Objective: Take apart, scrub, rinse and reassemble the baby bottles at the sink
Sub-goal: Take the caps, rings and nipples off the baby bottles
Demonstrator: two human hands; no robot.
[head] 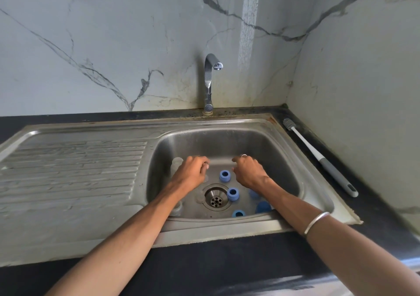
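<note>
- Marble-veined wall (pixel 113 45) behind a steel sink (pixel 75 166) set in a black counter (pixel 227 261).
- Bottle brush (pixel 318 154) at 3 o'clock on the counter, lying 11-to-5, bristles at 11.
- Left hand (pixel 192 170) and right hand (pixel 248 170) hover in the basin, fingers curled; whether they pinch anything, cannot tell.
- Blue collars (pixel 233 193) around the drain (pixel 216 196), openings up; a clear bottle (pixel 176 165) at 9 o'clock.

left hand (pixel 192 170) fingers curled (grip unclear) | right hand (pixel 247 170) fingers curled, knuckles up
</note>
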